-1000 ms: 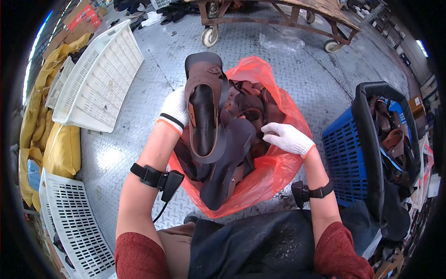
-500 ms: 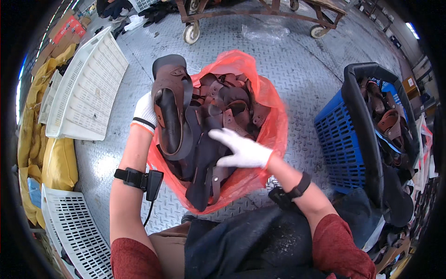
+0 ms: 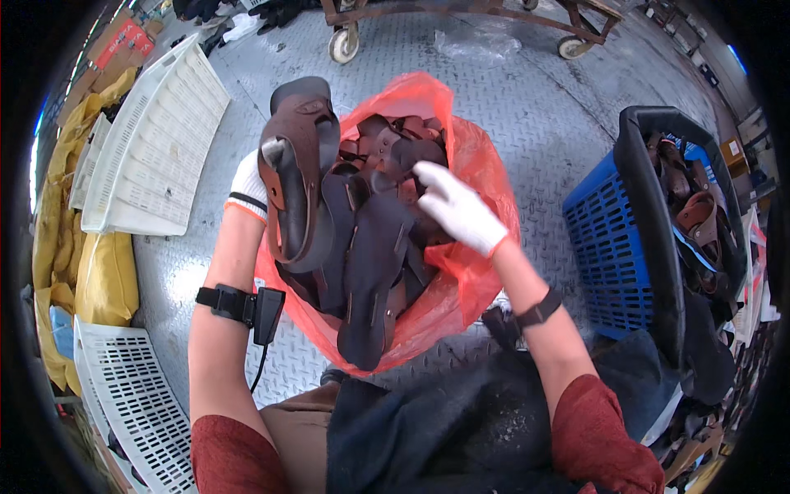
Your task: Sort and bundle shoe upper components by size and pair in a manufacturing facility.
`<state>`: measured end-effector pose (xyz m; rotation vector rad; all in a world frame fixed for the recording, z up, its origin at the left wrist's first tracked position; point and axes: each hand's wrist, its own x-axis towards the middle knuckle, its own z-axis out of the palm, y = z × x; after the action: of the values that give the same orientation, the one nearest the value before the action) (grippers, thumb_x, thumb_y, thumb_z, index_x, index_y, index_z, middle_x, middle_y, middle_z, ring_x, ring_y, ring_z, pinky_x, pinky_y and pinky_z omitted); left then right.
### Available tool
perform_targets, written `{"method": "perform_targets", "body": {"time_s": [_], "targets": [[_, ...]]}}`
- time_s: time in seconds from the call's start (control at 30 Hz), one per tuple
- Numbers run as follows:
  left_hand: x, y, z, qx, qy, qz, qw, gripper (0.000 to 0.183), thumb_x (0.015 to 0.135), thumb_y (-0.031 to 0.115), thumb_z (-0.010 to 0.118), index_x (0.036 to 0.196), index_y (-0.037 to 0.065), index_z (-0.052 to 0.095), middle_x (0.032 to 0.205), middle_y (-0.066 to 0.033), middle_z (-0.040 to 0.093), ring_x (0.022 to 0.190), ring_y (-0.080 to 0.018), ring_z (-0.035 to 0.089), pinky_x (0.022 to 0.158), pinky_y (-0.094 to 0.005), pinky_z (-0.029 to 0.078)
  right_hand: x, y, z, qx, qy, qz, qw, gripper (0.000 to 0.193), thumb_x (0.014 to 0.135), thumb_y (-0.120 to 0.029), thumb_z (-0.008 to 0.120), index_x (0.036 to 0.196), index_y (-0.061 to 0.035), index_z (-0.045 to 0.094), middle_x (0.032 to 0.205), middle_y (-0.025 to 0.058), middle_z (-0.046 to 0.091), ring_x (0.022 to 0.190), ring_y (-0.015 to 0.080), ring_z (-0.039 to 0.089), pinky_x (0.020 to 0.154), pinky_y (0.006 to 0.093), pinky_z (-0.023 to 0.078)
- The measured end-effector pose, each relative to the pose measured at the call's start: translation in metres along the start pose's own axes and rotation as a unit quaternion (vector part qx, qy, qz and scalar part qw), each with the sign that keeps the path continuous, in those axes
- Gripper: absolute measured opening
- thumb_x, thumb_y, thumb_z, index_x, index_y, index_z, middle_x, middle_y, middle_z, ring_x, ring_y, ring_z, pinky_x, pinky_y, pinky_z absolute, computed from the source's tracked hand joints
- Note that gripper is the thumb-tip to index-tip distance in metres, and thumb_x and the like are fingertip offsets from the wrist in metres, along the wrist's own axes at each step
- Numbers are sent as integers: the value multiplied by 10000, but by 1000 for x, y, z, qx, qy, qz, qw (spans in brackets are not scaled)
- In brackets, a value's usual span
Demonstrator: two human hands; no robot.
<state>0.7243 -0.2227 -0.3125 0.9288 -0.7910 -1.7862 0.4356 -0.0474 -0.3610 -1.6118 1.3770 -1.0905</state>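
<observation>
In a white knit glove, my left hand (image 3: 248,183) is closed on brown leather shoe uppers (image 3: 298,177), held at the left side of a red plastic bag (image 3: 481,193). Most of those fingers are hidden behind the leather. My right hand (image 3: 461,210), gloved the same way, is over the right part of the bag with fingers apart, nothing held between them. Its fingertips are near the brown strapped uppers (image 3: 383,148) heaped inside; whether they touch is unclear. Several dark uppers (image 3: 370,280) lie across the near part of the bag, lining side up.
A blue crate (image 3: 609,247) with a black-wrapped rim holds more uppers at right. White crates (image 3: 156,140) and yellow sacks (image 3: 107,280) stand at left. A wheeled rusty cart (image 3: 469,6) is beyond the bag on the metal floor (image 3: 543,123).
My right hand has moved up and right, away from the dark uppers toward the heap in the bag. The uppers in my left hand have tilted slightly.
</observation>
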Motion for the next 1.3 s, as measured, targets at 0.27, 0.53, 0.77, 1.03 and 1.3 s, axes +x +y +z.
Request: {"method": "perform_targets", "body": {"time_s": [0.27,0.53,0.77,1.03,1.3], "targets": [[8,7,-14,135,-22,-18,990,417,1046,213,307,1402,38,437,1393,-152,504,1218,-264,536,1067,-386,435,-24,-53,38,-295,-178,-153,926,623,674,-177,759,1269,-170,573,1446,207,404,1323,420,391,1039,464,414],[-16,16,24,43,41,-47,997,378,1001,133,498,1365,35,477,1272,-104,585,1101,-200,577,963,-304,479,33,-27,10,-149,-101,-53,982,298,915,-348,574,906,-65,664,887,169,636,866,360,603,786,410,484],[15,15,-36,358,-120,79,923,367,1008,213,425,1342,79,502,1323,-73,564,1165,-202,560,1017,-304,431,40,-70,-34,-79,-202,-33,976,323,917,-316,605,910,-1,675,784,154,622,716,233,591,717,349,479],[-25,-27,34,309,-43,160,937,171,879,141,550,924,-13,611,894,-125,614,856,-223,556,804,-351,436,27,-5,-18,-348,-133,20,928,313,841,-353,663,889,-44,677,902,174,649,900,374,626,809,441,505],[-33,-26,40,152,-70,40,985,172,923,82,524,1038,-3,620,986,-84,650,885,-167,614,781,-326,514,25,-6,-17,-329,-123,-18,936,306,833,-335,670,904,-38,682,949,142,649,943,339,619,833,430,497]]}}
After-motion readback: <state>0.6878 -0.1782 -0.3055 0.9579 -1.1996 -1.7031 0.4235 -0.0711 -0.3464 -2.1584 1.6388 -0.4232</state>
